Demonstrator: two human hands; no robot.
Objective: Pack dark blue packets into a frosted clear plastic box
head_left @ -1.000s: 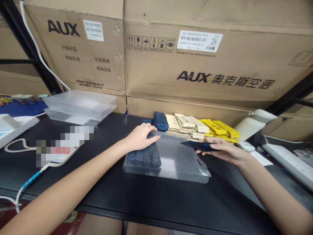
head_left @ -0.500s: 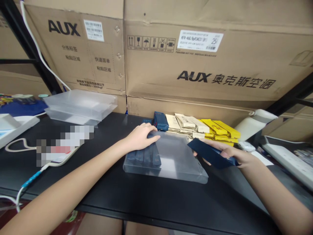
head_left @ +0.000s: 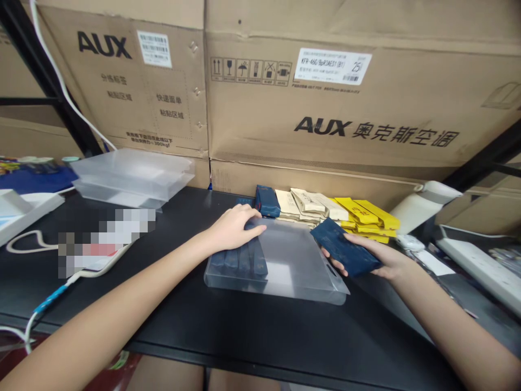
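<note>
The left hand [head_left: 234,233] lies on the far left part of a clear case [head_left: 301,266] at the centre of the frame. Its thumb and index finger stand apart; whether the fingers grip the case edge, I cannot tell.

The right hand [head_left: 388,260], right of centre, holds a dark blue packet [head_left: 345,247], thumb on top and fingertips showing beneath its near left edge. The packet is tilted, its broad patterned face turned up, and from this view it overlaps the case's right end, near the handle slot [head_left: 332,271]. Whether it touches the case is unclear.

Inside the case, several blue packets [head_left: 240,263] lie side by side at the left end, partly under the left hand; the part to their right shows bare plastic.

Behind the case, just right of centre, a row runs rightward along the carton [head_left: 252,108]: a blue stack [head_left: 267,201], cream packets [head_left: 311,203], then yellow packets [head_left: 366,214]. A pale bottle [head_left: 425,203] leans at the right, with a white power strip [head_left: 484,271] nearer the right edge.

More clear cases [head_left: 130,174] sit stacked left of centre on the black table [head_left: 244,336].
</note>
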